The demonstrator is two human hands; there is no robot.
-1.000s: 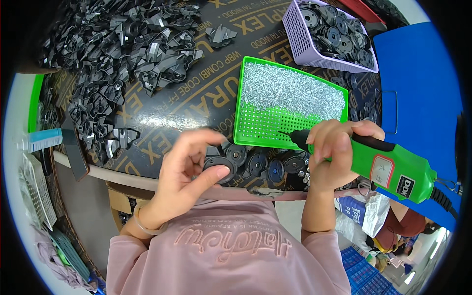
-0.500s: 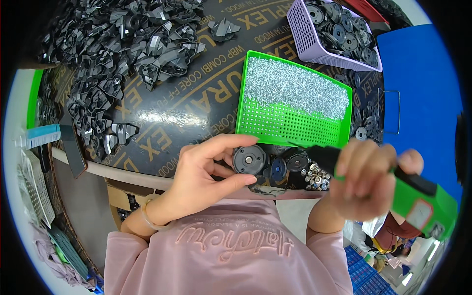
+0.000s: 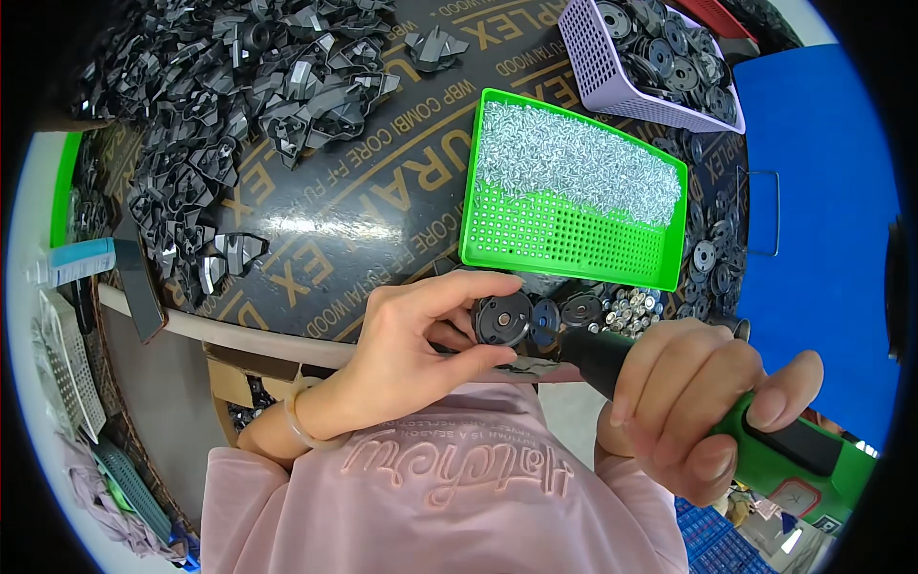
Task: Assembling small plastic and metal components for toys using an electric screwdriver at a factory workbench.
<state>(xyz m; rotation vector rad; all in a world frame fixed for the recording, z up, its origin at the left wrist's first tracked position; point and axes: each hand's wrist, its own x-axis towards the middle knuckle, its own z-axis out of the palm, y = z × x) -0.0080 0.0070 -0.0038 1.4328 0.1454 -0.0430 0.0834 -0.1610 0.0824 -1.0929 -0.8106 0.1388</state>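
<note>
My left hand [image 3: 406,330] grips a black round disc [image 3: 501,320] by its rim, between thumb and fingers, at the front edge of the worktop. A pale metal piece shows in the disc's centre. My right hand [image 3: 684,402] is wrapped around a green and black power screwdriver [image 3: 822,478]. Its dark nose points left toward the disc, apart from it; the bit is hard to make out. Between the disc and the screwdriver lie a dark blue round part [image 3: 544,323], another black disc [image 3: 581,309] and a cluster of small shiny metal pieces [image 3: 631,308].
Beyond my hands stands a green perforated tray [image 3: 564,271] heaped with silvery screws [image 3: 574,158]. A lilac basket [image 3: 612,100] of black discs is at the back right. Angular black plastic parts [image 3: 316,96] are piled at the left. A blue panel [image 3: 813,172] is at the right.
The screwdriver has come down toward me, its nose now lower, away from the tray's edge. My left hand and the disc appear slightly farther right and lower.
</note>
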